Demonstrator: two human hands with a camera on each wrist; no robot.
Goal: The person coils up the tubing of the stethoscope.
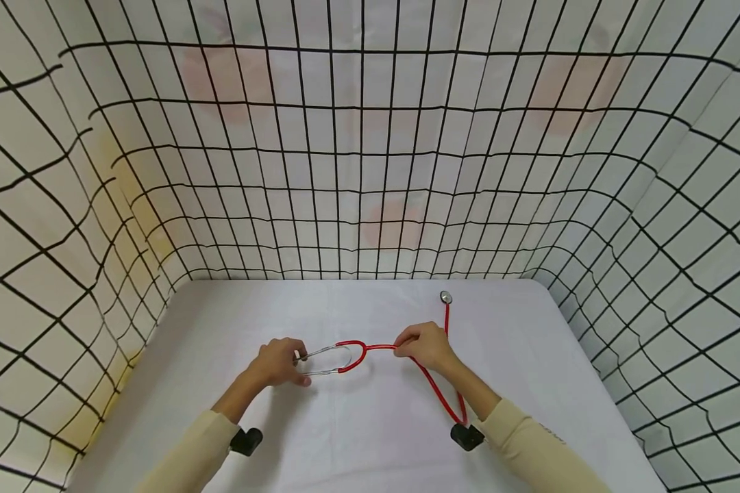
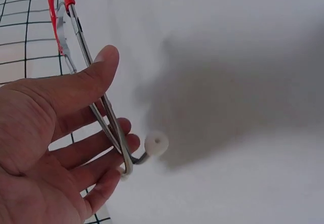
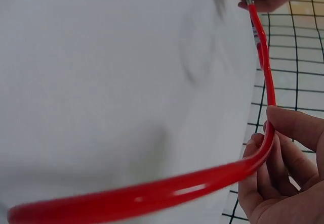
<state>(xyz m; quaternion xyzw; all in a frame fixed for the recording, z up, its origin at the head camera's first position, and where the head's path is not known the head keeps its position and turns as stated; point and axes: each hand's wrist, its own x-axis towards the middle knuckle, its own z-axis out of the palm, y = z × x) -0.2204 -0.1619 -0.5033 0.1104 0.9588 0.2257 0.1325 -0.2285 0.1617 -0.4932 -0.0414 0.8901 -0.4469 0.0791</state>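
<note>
A red stethoscope (image 1: 380, 347) spans between both hands over the white table. My left hand (image 1: 280, 361) holds its metal ear tubes (image 2: 81, 34), which run between thumb and fingers. One white ear tip (image 2: 156, 143) sticks out past the fingertips in the left wrist view. My right hand (image 1: 430, 348) pinches the red tubing (image 3: 152, 196) between thumb and fingers, a little beyond the Y-shaped fork. From there the tube drops toward me, bends back under the right forearm and runs to the round chest piece (image 1: 447, 297) at the far right of the table.
White cloth covers the table (image 1: 358, 438). A black wire grid (image 1: 360, 154) encloses it at the back and both sides, with pale sheets behind. Dark wrist cameras sit at the left cuff (image 1: 212, 438) and right cuff (image 1: 499, 428).
</note>
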